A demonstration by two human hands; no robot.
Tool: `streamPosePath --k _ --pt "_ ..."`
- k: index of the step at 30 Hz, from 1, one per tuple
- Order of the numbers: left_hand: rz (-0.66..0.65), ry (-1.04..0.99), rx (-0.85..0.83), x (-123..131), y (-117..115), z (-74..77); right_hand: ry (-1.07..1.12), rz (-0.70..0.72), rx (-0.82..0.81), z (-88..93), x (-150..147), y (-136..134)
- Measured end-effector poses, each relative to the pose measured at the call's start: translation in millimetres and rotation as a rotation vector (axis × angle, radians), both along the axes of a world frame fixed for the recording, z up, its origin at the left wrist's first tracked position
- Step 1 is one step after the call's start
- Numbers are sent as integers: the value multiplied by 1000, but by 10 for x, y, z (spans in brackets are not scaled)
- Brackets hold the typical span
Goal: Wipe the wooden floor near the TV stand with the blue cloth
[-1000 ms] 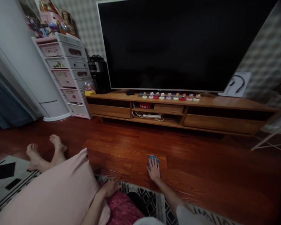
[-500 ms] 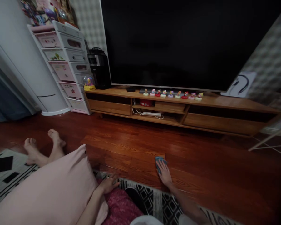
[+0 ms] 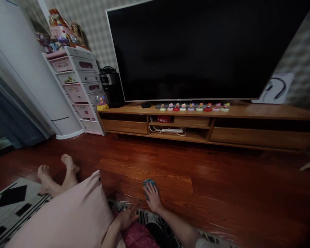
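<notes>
My right hand (image 3: 153, 199) holds a folded blue cloth (image 3: 146, 182) against the wooden floor, fingers laid over its top. Part of the cloth is hidden beneath the palm and fingers. Beside the pink pillow (image 3: 72, 217), my left hand (image 3: 127, 217) rests low near the rug's edge, with nothing visible in it. Its fingers are apart, though dim. Dark red patterned fabric (image 3: 138, 237) lies just below that hand.
A patterned rug (image 3: 12, 196) runs along the near side, and two bare feet (image 3: 70, 165) stick out past the pillow. Ahead stands a long wooden TV cabinet (image 3: 243, 137) with a row of small figurines (image 3: 191, 107). A white drawer tower (image 3: 91, 89) stands at left.
My right hand has slid left across the floor with the cloth, closer to my left hand. The view has shifted slightly; my left hand stays beside the pillow.
</notes>
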State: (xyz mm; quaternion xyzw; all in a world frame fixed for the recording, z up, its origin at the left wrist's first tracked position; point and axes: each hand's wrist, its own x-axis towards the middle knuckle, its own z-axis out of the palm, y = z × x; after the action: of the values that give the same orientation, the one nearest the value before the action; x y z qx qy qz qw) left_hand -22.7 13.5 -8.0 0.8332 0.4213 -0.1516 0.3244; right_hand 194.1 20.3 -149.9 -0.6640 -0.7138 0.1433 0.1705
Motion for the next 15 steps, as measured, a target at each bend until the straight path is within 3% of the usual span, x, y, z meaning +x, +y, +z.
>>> streamPosePath --k 3,6,8,12,15 --pt "-10 -27 2 -6 2 -16 33 248 15 -49 -139 -193" --pt "-6 -28 0 -14 0 -22 6 275 15 -18 103 -303" --pt "5 -9 -5 -18 0 -20 -41 154 27 25 447 -316" --pt "9 -11 -13 -19 3 -10 -165 -312 20 66 1300 -347" --pt "19 -47 -19 -22 4 -2 -248 -614 -13 39 1741 -441"
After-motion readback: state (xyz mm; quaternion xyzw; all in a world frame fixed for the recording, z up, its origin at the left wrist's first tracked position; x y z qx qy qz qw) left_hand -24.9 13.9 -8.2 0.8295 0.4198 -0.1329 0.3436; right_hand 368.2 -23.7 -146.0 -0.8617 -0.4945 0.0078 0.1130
